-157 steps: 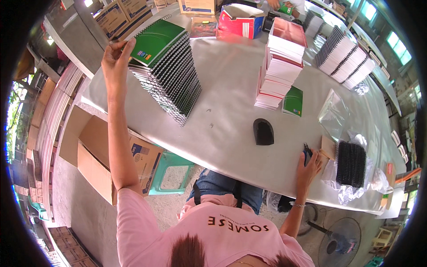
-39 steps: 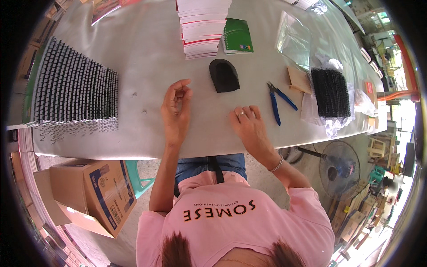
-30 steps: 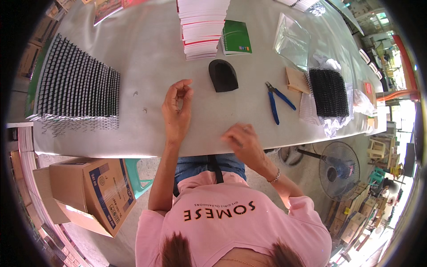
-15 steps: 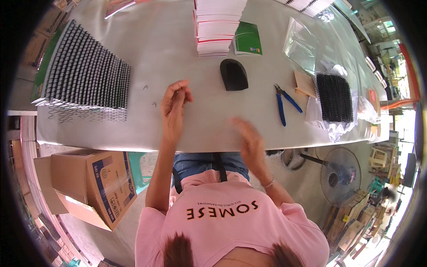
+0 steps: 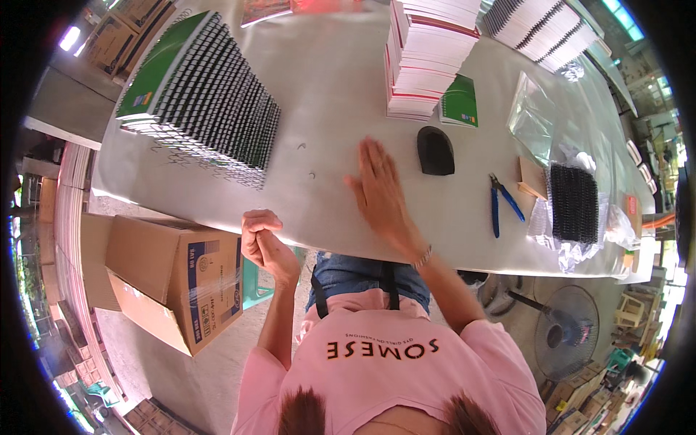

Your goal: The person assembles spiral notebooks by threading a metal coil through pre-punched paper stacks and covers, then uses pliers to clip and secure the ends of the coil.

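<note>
My right hand (image 5: 382, 194) is spread flat on or just over the grey tabletop (image 5: 330, 206), fingers extended and nothing in it. At the table's front edge, my left hand (image 5: 265, 243) is closed with its fingers curled; what it may hold is hidden. Small dark curved bits (image 5: 312, 175) lie on the table between the right hand and a tall stack of green spiral notebooks (image 5: 217, 101). To the right of my right hand sits a black rounded pad (image 5: 436, 152). Blue-handled pliers (image 5: 505, 206) rest with their handles apart farther right.
A tall pile of white booklets (image 5: 428, 65) stands at the back, with a green notebook (image 5: 460, 101) beside it. Black binding coils (image 5: 573, 203) lie on crumpled wrapping at right. Below the table are a cardboard box (image 5: 174, 279) and a fan (image 5: 565, 330).
My left hand has drawn back from over the table to its front edge. The right hand has reached forward and flattened out. The whole view has shifted, with table things appearing farther right.
</note>
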The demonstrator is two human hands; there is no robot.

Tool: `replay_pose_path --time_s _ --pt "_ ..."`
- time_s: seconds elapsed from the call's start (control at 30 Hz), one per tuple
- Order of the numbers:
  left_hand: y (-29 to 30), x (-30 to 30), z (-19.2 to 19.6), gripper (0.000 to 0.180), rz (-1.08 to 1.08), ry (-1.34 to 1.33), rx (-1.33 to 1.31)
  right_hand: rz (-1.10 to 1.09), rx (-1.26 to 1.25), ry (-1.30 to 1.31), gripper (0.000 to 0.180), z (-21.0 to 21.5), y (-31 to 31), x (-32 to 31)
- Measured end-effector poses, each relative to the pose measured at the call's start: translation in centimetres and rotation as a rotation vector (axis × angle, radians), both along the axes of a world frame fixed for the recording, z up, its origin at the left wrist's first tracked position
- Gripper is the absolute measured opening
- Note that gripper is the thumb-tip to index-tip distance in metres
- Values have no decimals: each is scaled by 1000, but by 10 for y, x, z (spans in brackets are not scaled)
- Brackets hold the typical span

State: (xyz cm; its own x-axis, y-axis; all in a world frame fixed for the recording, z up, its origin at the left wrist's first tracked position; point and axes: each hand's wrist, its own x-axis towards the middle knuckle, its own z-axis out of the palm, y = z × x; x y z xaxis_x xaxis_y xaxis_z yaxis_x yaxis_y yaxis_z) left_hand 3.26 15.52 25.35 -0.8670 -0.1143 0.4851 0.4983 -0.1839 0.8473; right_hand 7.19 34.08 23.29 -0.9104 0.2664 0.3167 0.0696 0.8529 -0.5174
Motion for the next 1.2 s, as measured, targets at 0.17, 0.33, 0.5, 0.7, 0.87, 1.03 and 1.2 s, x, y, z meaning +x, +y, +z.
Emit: replay_pose_path --time_s 0.17,0.33,0.5,0.7,0.87,1.03,1.2 --pt "0 6 -10 21 42 -90 -39 139 71 7 76 -2 -40 -22" --pt "-2 0 -7 17 29 -117 -113 299 -8 -27 78 -2 -50 -7" --pt "-1 -2 -1 18 32 -88 -116 356 62 46 75 1 -27 -83" --pt "-25 4 7 22 169 27 -253 448 -69 59 62 -9 -119 -5" --pt "-24 4 7 23 108 3 -224 451 5 0 64 3 -73 2" --pt "-14 4 1 23 72 -44 -193 41 129 -28 73 -1 -36 1" --pt "-4 -4 18 20 -28 -21 -217 505 265 -16 69 -1 -103 15"
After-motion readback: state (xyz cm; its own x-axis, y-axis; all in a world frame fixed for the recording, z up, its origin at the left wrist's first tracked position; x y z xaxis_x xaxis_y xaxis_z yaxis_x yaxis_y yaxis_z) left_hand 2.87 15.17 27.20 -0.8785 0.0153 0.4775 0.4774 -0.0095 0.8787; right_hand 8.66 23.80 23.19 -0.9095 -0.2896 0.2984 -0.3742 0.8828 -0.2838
